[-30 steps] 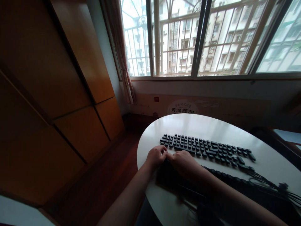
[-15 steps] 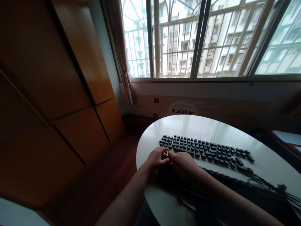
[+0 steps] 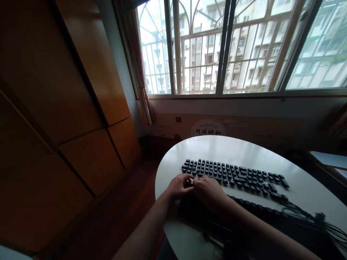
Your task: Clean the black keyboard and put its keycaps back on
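On the near part of the white table (image 3: 173, 162) lies a dark keyboard (image 3: 187, 207), partly hidden under my arms. My left hand (image 3: 179, 186) is at its far left corner, thumb and fingers curled toward each other around a small dark piece. Right beside it, my right hand (image 3: 208, 189) is closed, its fingertips meeting those of the left. Whatever it pinches is hidden. Just beyond both hands, loose black keycaps (image 3: 230, 171) are spread in rows in a keyboard layout. A row of keys (image 3: 255, 204) shows on the keyboard past my right forearm.
A bundle of black cable (image 3: 306, 213) lies on the table at the right. Near the front edge is a blurred metallic-looking tool (image 3: 213, 240). Wooden cabinets (image 3: 94, 144) stand at the left, and a flat cardboard box (image 3: 170, 126) leans under the window.
The view has tilted slightly, so everything sits a little lower and further left. Both hands stay together at the keyboard's corner, with the right fingers curled in slightly more.
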Tool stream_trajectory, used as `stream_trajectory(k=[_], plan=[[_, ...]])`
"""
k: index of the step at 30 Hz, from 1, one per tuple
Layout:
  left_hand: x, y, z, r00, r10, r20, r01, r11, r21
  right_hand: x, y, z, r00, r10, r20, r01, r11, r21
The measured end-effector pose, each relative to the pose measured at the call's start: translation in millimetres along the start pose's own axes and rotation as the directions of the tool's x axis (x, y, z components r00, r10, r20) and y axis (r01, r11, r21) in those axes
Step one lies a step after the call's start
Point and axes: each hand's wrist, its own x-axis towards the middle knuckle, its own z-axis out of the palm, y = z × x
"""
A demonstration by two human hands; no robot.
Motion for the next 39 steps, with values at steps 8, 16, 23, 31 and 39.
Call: stream_trajectory(k=[8,16,23,31,39], plan=[[-0.4,-1.6,1.3,1.0,-0.011,-0.015,0.011,1.0,-0.013,0.9,1.5,-4.1,0.998,-0.034,0.046,0.033,0.999,0.016],[-0.6,-3.9,2.8,0.999,-0.012,-0.033,0.01,0.999,-0.049,-0.2,4.7,-5.6,0.996,-0.07,0.049,0.071,0.997,-0.006],[2.0,-5.1,4.6,0.99,-0.078,-0.115,0.06,0.987,-0.152,0.2,24.0,-13.5,0.996,-0.054,0.068,0.041,0.982,0.183],[3.4,-9.6,7.6,0.978,-0.125,-0.169,0.085,0.97,-0.227,0.4,27.4,-12.9,0.999,-0.013,0.036,0.004,0.971,0.24],[3.6,-9.8,8.5,0.976,-0.13,-0.174,0.089,0.97,-0.224,-1.2,12.5,-1.7,0.999,0.015,0.033,-0.016,1.0,0.014]])
